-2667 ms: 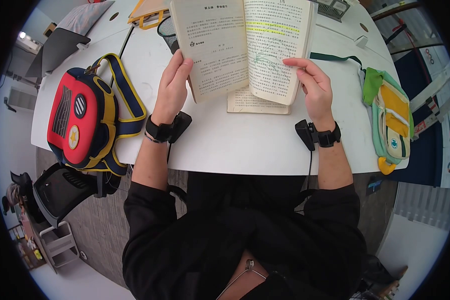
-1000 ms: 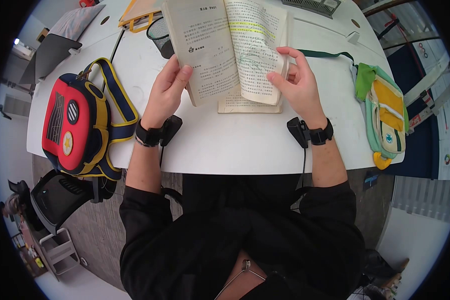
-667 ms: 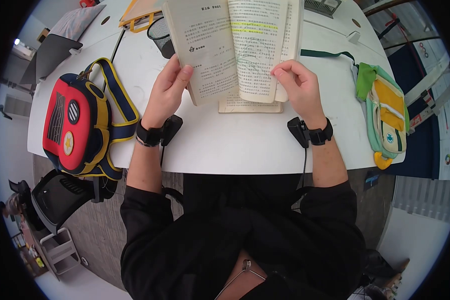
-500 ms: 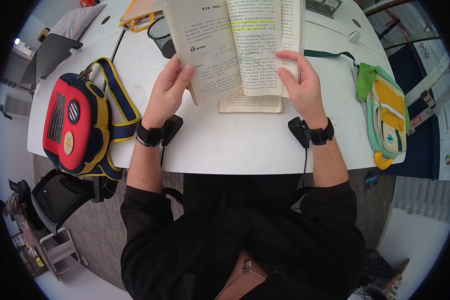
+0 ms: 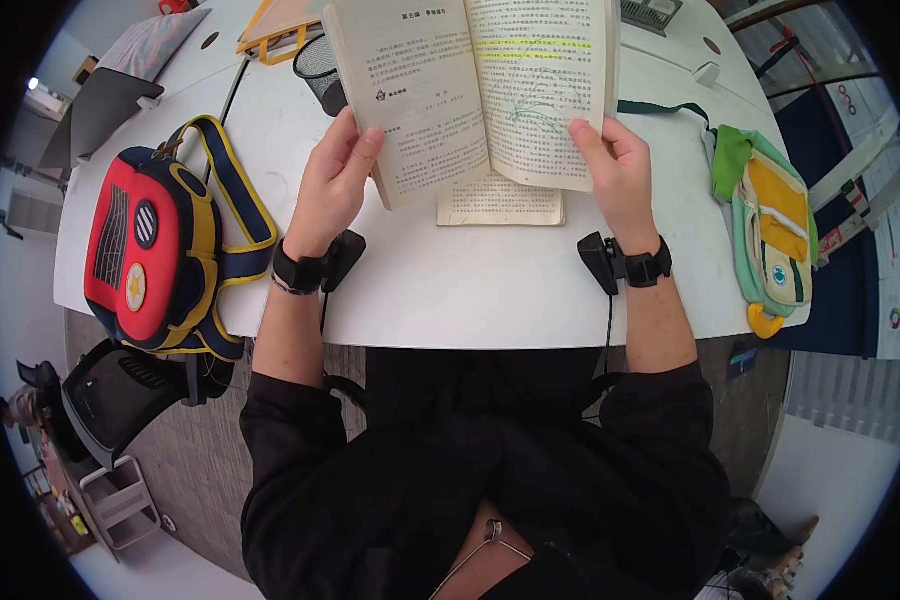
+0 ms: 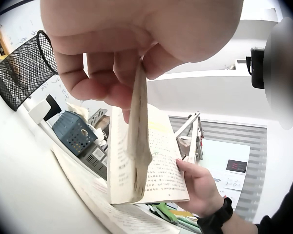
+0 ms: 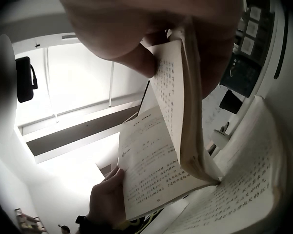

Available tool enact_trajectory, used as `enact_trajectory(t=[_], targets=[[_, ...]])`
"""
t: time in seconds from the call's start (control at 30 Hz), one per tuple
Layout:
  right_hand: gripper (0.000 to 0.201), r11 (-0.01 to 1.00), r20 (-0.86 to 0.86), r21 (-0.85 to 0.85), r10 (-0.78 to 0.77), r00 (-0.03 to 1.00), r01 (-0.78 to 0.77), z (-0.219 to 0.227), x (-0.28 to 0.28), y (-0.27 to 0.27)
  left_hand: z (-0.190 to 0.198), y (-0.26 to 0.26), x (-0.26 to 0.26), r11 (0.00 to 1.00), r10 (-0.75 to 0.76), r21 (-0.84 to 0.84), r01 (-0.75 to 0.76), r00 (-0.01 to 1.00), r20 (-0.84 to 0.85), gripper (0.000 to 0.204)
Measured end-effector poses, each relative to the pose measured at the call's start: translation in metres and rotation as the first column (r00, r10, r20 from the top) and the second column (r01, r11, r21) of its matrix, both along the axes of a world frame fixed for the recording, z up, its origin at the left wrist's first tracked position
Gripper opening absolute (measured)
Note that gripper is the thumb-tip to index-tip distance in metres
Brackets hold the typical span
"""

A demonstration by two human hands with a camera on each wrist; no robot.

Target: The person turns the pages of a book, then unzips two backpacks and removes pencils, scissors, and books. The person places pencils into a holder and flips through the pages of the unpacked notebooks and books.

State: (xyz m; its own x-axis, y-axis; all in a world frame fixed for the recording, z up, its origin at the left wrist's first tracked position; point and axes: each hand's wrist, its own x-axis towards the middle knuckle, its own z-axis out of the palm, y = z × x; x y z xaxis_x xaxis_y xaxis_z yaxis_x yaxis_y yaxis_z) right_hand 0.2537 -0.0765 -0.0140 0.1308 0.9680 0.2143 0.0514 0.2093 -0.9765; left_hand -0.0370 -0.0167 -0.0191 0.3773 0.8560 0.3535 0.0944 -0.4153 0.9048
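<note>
An open paperback book [image 5: 420, 110] with printed text is held up over the table. On its right page runs a band of yellow highlighting and a green scribble. My left hand [image 5: 333, 180] grips the left edge, thumb on the page; in the left wrist view the fingers [image 6: 119, 92] lie behind the cover. My right hand [image 5: 620, 180] grips the right edge the same way, its thumb [image 7: 141, 61] on the page in the right wrist view. Underneath, a second open book [image 5: 500, 206] lies on the table, mostly hidden by the first.
A red and navy backpack [image 5: 140, 250] stands at the left, and a green and yellow bag [image 5: 773, 230] lies at the right edge. A black mesh pen holder [image 6: 27, 68] is behind the book. Farther back sits a blue-grey basket [image 6: 71, 131].
A loose right-hand leaf was lifted and shifted by the right hand, showing pages beneath; now it lies flat again, and the right hand has moved outward to the edge. The left hand keeps its grip.
</note>
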Motion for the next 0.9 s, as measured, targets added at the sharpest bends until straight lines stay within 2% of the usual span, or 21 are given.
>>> enact_trajectory(t=[0.07, 0.1, 0.17, 0.23, 0.37, 0.47, 0.7, 0.8, 0.87, 0.9], targets=[[0.028, 0.987, 0.113, 0.107, -0.129, 0.985, 0.117, -0.004, 0.004, 0.004, -0.002, 0.002, -0.001, 0.999, 0.032, 0.004, -0.032, 0.999, 0.002, 0.03], [0.028, 0.987, 0.113, 0.106, -0.129, 0.985, 0.117, -0.005, 0.006, 0.006, -0.003, 0.004, -0.001, 0.997, 0.074, 0.017, -0.074, 0.997, -0.007, 0.028], [0.028, 0.963, 0.292, 0.161, -0.254, 0.922, 0.214, -0.007, 0.014, 0.01, -0.003, 0.004, 0.0, 0.993, 0.115, 0.031, -0.114, 0.993, -0.016, 0.027], [0.029, 0.959, 0.315, 0.167, -0.271, 0.91, 0.228, -0.01, 0.019, 0.013, -0.002, 0.005, -0.002, 0.991, 0.127, -0.029, -0.129, 0.99, -0.054, 0.026], [0.031, 0.95, 0.4, 0.149, -0.311, 0.862, 0.274, -0.012, 0.02, 0.013, -0.005, 0.007, -0.003, 0.99, 0.137, 0.0, -0.138, 0.987, -0.079, 0.026], [0.032, 0.947, 0.418, 0.148, -0.321, 0.85, 0.286, -0.01, 0.015, 0.012, -0.004, 0.006, -0.002, 0.992, 0.123, 0.006, -0.123, 0.992, -0.033, 0.025], [0.031, 0.951, 0.417, 0.132, -0.311, 0.854, 0.281, -0.009, 0.013, 0.011, -0.004, 0.006, -0.001, 0.995, 0.103, -0.011, -0.103, 0.994, -0.033, 0.025], [0.029, 0.96, 0.399, 0.155, -0.278, 0.874, 0.235, -0.007, 0.01, 0.008, -0.001, 0.003, 0.001, 0.994, 0.112, -0.009, -0.112, 0.993, -0.023, 0.025], [0.025, 0.99, 0.262, 0.132, -0.082, 0.961, 0.049, -0.008, 0.007, 0.006, 0.001, 0.003, 0.0, 0.993, 0.116, -0.014, -0.117, 0.993, -0.012, 0.025], [0.025, 0.99, 0.262, 0.133, -0.082, 0.962, 0.048, -0.007, 0.003, 0.004, 0.002, 0.003, -0.001, 0.992, 0.119, -0.047, -0.12, 0.993, -0.016, 0.028]])
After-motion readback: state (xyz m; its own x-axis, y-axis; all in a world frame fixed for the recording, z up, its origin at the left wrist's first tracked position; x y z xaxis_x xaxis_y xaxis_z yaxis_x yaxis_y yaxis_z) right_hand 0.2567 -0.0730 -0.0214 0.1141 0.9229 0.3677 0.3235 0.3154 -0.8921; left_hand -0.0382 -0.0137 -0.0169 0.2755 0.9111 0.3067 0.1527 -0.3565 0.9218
